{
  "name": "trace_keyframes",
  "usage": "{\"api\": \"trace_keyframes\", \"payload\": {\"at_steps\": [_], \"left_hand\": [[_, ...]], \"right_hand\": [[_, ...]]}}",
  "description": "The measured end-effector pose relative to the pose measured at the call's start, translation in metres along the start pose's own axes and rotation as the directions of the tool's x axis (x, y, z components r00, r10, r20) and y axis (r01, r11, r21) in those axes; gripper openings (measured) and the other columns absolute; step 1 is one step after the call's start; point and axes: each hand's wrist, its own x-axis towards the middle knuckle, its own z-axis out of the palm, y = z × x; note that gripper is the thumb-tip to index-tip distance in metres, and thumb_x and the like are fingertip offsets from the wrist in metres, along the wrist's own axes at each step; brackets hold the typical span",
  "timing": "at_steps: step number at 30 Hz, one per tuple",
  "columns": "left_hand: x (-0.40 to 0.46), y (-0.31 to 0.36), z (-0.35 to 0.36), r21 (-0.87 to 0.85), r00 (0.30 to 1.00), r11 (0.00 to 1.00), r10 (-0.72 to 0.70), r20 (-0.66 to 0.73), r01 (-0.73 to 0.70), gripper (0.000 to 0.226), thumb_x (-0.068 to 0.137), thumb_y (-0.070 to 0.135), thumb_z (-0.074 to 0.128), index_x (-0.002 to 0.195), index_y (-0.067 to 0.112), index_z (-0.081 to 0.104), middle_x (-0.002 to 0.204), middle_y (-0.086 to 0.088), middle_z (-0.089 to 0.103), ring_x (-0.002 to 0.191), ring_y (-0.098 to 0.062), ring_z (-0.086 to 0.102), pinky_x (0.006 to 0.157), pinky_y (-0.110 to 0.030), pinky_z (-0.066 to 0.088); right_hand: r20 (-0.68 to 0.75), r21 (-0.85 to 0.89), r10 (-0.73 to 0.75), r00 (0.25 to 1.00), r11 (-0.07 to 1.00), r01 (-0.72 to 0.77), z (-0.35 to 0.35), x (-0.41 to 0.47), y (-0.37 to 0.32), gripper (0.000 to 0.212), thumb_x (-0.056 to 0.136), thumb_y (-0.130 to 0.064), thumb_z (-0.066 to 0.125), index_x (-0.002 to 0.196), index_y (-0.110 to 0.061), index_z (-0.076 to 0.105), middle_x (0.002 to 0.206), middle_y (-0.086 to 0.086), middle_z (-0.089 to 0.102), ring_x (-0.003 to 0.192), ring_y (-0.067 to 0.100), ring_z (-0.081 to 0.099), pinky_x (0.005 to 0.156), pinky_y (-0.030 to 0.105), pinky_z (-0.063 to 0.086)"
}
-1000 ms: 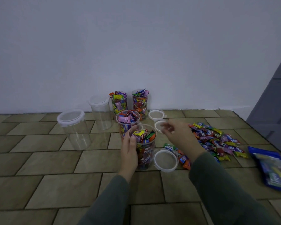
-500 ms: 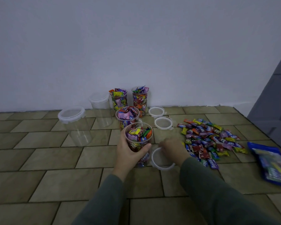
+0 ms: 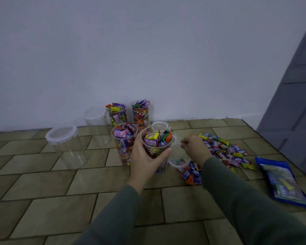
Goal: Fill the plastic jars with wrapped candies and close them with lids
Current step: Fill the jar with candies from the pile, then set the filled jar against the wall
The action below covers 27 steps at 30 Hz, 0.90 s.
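Since half a second ago I've lifted the lid off the tiles; my right hand pinches its rim, tilted, just right of the full jar. My left hand wraps that jar's near side. Loose candies lie to the right, touching a blue bag. Three more filled jars stand behind, two lidded empty ones far left.
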Motion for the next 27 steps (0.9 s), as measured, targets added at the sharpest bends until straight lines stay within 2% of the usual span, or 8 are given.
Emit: {"api": "trace_keyframes", "payload": {"at_steps": [4, 9, 12, 13, 16, 18, 24, 27], "left_hand": [[0.026, 0.007, 0.031, -0.006, 1.000, 1.000, 0.011, 0.002, -0.011, 0.087, 0.066, 0.058, 0.080, 0.137, 0.029, 0.038, 0.129, 0.012, 0.050, 0.121, 0.001, 0.049, 0.097, -0.014, 0.042], [0.066, 0.006, 0.073, -0.010, 1.000, 1.000, -0.030, 0.007, 0.030, 0.086, 0.066, 0.061, 0.078, 0.135, 0.028, 0.038, 0.127, 0.010, 0.051, 0.117, -0.001, 0.050, 0.098, -0.021, 0.045], [0.091, 0.001, 0.098, -0.036, 0.994, 0.994, -0.104, -0.026, 0.103, 0.088, 0.067, 0.049, 0.083, 0.137, 0.022, 0.038, 0.129, 0.006, 0.053, 0.116, -0.006, 0.052, 0.092, -0.009, 0.043], [0.100, -0.003, 0.106, -0.024, 0.993, 0.993, -0.115, -0.038, 0.114, 0.088, 0.066, 0.048, 0.084, 0.137, 0.021, 0.039, 0.128, 0.005, 0.053, 0.116, -0.008, 0.053, 0.092, -0.011, 0.044], [0.126, -0.018, 0.126, 0.010, 0.990, 0.991, -0.133, -0.051, 0.133, 0.091, 0.062, 0.058, 0.082, 0.134, 0.023, 0.040, 0.125, 0.006, 0.055, 0.116, -0.011, 0.054, 0.099, -0.031, 0.049], [0.142, -0.027, 0.137, 0.003, 0.988, 0.989, -0.151, -0.041, 0.151, 0.091, 0.060, 0.061, 0.081, 0.134, 0.026, 0.040, 0.126, 0.008, 0.056, 0.116, -0.010, 0.055, 0.099, -0.033, 0.050], [0.173, -0.044, 0.168, 0.004, 0.980, 0.982, -0.187, -0.061, 0.188, 0.083, 0.068, 0.041, 0.086, 0.134, 0.022, 0.041, 0.124, 0.008, 0.055, 0.112, -0.006, 0.054, 0.082, -0.003, 0.039], [0.181, -0.054, 0.179, 0.007, 0.977, 0.979, -0.201, -0.065, 0.202, 0.083, 0.067, 0.042, 0.086, 0.133, 0.022, 0.041, 0.122, 0.008, 0.056, 0.111, -0.007, 0.055, 0.086, -0.012, 0.043]], "right_hand": [[-0.102, 0.128, 0.087, 0.991, 0.989, -0.073, -0.015, 0.015, 0.016, 0.022, 0.094, -0.012, 0.058, 0.109, 0.000, 0.069, 0.105, 0.018, 0.069, 0.096, 0.026, 0.064, 0.082, 0.029, 0.046], [-0.149, 0.156, 0.159, 0.976, 0.978, -0.136, -0.034, 0.045, 0.043, 0.022, 0.094, -0.012, 0.058, 0.106, 0.000, 0.070, 0.101, 0.017, 0.070, 0.085, 0.022, 0.060, 0.072, 0.023, 0.041], [-0.123, 0.146, 0.203, 0.971, 0.972, -0.185, -0.039, 0.071, 0.062, 0.022, 0.095, -0.013, 0.057, 0.108, 0.000, 0.069, 0.104, 0.017, 0.069, 0.091, 0.024, 0.061, 0.075, 0.025, 0.042], [-0.120, 0.149, 0.211, 0.970, 0.970, -0.193, -0.039, 0.080, 0.068, 0.022, 0.095, -0.013, 0.057, 0.109, -0.001, 0.069, 0.106, 0.016, 0.068, 0.096, 0.026, 0.062, 0.077, 0.026, 0.043], [-0.116, 0.176, 0.239, 0.964, 0.960, -0.217, -0.038, 0.106, 0.086, 0.022, 0.095, -0.013, 0.056, 0.109, -0.002, 0.069, 0.106, 0.016, 0.068, 0.098, 0.027, 0.062, 0.079, 0.027, 0.044], [-0.107, 0.185, 0.261, 0.959, 0.953, -0.239, -0.036, 0.125, 0.098, 0.022, 0.095, -0.014, 0.056, 0.108, -0.002, 0.070, 0.106, 0.017, 0.068, 0.099, 0.029, 0.062, 0.081, 0.029, 0.045], [-0.080, 0.236, 0.343, 0.936, 0.919, -0.317, -0.024, 0.173, 0.131, 0.022, 0.095, -0.015, 0.056, 0.110, -0.004, 0.068, 0.106, 0.015, 0.068, 0.098, 0.026, 0.062, 0.078, 0.027, 0.043], [-0.065, 0.246, 0.357, 0.932, 0.911, -0.332, -0.015, 0.189, 0.141, 0.021, 0.095, -0.014, 0.056, 0.109, -0.004, 0.069, 0.105, 0.014, 0.068, 0.093, 0.025, 0.061, 0.074, 0.025, 0.043]]}}
